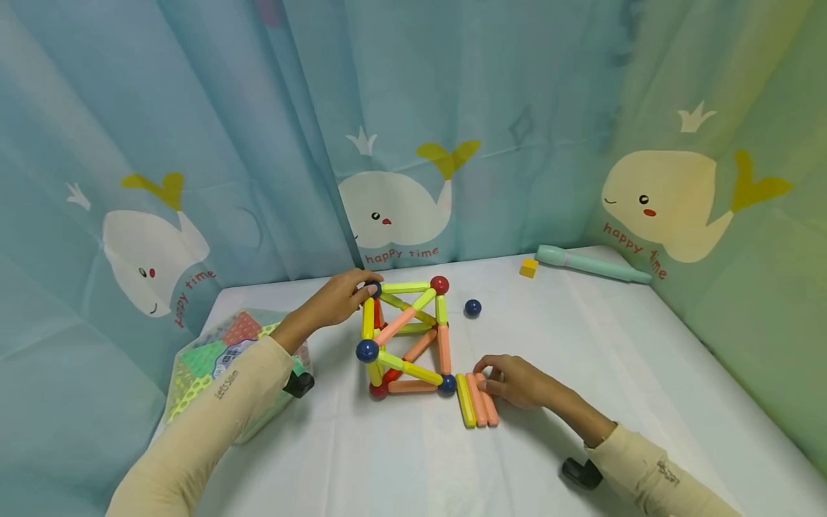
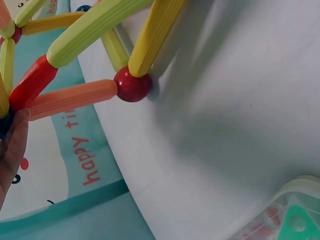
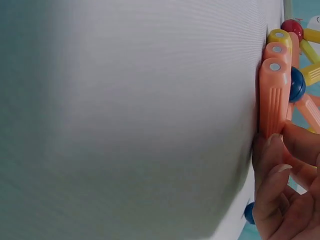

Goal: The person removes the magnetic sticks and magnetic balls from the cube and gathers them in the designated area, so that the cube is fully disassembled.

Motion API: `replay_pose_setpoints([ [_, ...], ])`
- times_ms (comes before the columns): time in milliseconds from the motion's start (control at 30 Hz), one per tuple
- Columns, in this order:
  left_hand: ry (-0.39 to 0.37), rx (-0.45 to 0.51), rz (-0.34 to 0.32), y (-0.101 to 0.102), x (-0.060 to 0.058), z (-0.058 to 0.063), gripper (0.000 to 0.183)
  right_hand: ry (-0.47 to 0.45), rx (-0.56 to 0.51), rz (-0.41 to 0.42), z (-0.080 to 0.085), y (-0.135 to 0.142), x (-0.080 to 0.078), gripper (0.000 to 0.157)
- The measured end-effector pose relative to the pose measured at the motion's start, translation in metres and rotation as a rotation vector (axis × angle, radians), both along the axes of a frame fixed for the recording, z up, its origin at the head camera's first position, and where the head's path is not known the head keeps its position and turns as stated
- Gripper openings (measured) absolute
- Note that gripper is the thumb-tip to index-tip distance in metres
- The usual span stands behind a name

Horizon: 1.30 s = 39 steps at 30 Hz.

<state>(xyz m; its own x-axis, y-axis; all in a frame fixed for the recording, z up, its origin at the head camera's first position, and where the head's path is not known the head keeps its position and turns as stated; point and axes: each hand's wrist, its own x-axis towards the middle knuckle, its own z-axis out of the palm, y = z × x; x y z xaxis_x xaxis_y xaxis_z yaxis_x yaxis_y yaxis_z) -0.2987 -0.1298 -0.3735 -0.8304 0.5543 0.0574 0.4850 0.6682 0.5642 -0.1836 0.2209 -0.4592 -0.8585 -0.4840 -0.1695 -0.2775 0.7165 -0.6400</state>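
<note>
At six o'clock in the head view, a stick frame [image 1: 420, 345] is being held, its eleven o'clock blue ball [image 1: 372, 289] clamped by the left hand [image 1: 339, 299]. At the frame's four o'clock, one pink stick [image 1: 490, 408] is being pinched by the right hand [image 1: 518, 380], beside another pink stick [image 1: 477, 403] and a yellow stick [image 1: 466, 402].

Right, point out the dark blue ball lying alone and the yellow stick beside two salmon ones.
Dark blue ball [image 1: 473, 308], head view: centre of its surface.
Yellow stick [image 1: 465, 400], head view: middle of its length.
</note>
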Motion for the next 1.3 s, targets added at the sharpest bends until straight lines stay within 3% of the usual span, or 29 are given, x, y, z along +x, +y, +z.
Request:
replay_pose_setpoints([
  [233,-0.007,0.005,0.013,0.000,-0.001,-0.002,0.034,-0.043,0.011,-0.023,0.004,-0.004,0.000,0.030],
  [567,-0.009,0.009,0.023,-0.005,0.000,-0.002,0.033,-0.014,0.008,0.018,0.003,-0.003,0.000,0.030],
  [700,-0.017,0.019,0.021,-0.006,0.001,-0.003,0.033,-0.022,0.007,-0.005,0.009,0.000,-0.002,0.030],
  [900,-0.024,0.023,0.022,-0.006,0.001,-0.004,0.033,0.050,-0.029,-0.026,0.018,0.004,-0.010,0.028],
  [1300,-0.021,0.013,0.019,-0.005,0.002,-0.004,0.033,0.079,-0.101,-0.012,0.021,-0.020,-0.026,0.028],
])
